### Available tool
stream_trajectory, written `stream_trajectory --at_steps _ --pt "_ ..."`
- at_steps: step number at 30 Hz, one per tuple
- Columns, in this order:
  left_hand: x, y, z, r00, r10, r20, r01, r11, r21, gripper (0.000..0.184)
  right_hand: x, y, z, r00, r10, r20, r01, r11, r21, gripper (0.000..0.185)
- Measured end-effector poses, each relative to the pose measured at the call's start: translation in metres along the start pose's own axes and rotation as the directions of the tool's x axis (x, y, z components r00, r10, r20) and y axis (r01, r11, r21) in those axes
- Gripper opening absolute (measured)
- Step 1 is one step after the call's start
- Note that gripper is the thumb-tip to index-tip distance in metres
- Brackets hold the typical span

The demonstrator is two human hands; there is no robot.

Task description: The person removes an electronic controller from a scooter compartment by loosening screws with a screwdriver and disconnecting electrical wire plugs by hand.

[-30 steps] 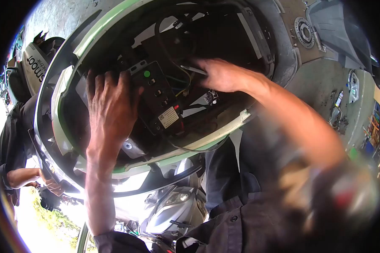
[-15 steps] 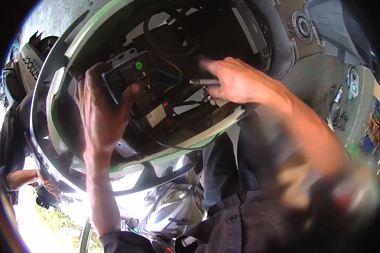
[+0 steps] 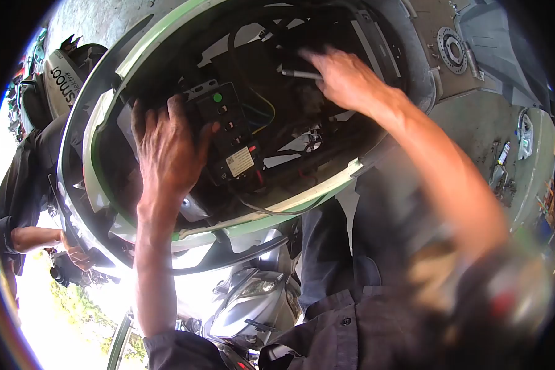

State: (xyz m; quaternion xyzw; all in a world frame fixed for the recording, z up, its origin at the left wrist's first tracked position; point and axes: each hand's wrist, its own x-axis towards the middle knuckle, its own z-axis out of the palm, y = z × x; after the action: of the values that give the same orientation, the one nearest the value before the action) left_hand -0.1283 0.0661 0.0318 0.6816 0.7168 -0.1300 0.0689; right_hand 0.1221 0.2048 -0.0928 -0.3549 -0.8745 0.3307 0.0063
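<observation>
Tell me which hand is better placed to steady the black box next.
Probably the left hand: it is close beside the black box, while the right hand is farther away and holds a slim tool.

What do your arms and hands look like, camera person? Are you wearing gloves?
No gloves: the left hand and right hand are bare, with no watch or bracelet that I see. A dark sleeve ends near the left elbow; the right side is too blurred to tell.

1 head-worn camera, facing forward and down into shell point(image 3: 166, 28), close above.
</observation>
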Motion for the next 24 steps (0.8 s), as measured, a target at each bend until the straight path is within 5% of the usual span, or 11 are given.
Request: stream_trajectory --at_steps 4,10,13,15,17,18,21,24 --pt "0.000 0.001 0.001 1.000 0.008 -0.009 -0.008 1.000 0.023 0.061 0.020 0.009 0.023 0.979 -0.194 0.068 0.198 0.978 -0.061 0.055" --pt "-0.001 -0.003 0.002 1.000 0.017 -0.012 -0.016 0.999 0.029 0.062 0.026 0.000 0.001 0.958 -0.162 0.235 0.193 0.974 -0.117 0.031" --pt "-0.004 -0.007 0.006 0.998 0.049 -0.044 -0.047 0.998 0.031 0.061 0.007 -0.013 -0.032 0.974 -0.149 0.170 0.129 0.984 0.120 0.026" --pt "-0.005 -0.008 0.009 0.995 0.052 -0.084 -0.050 0.998 0.026 0.060 0.001 -0.045 -0.072 0.805 -0.016 0.593 -0.336 0.811 0.479 0.024" --pt "-0.004 -0.006 0.009 0.997 0.031 -0.077 -0.031 1.000 0.006 0.059 -0.011 -0.060 -0.067 0.805 -0.105 0.584 -0.407 0.618 0.672 0.023" --pt "-0.005 -0.008 0.010 0.993 0.040 -0.108 -0.043 0.999 -0.021 0.059 -0.011 -0.063 -0.062 0.801 -0.104 0.589 -0.406 0.628 0.664 0.024" --pt "-0.005 -0.009 0.010 0.993 0.046 -0.113 -0.051 0.998 -0.034 0.059 -0.005 -0.065 -0.044 0.952 -0.011 0.306 -0.160 0.834 0.528 0.023" --pt "-0.005 -0.009 0.010 0.992 0.045 -0.118 -0.052 0.997 -0.051 0.058 0.020 -0.032 0.002 0.981 0.134 0.144 -0.180 0.905 0.385 0.023"
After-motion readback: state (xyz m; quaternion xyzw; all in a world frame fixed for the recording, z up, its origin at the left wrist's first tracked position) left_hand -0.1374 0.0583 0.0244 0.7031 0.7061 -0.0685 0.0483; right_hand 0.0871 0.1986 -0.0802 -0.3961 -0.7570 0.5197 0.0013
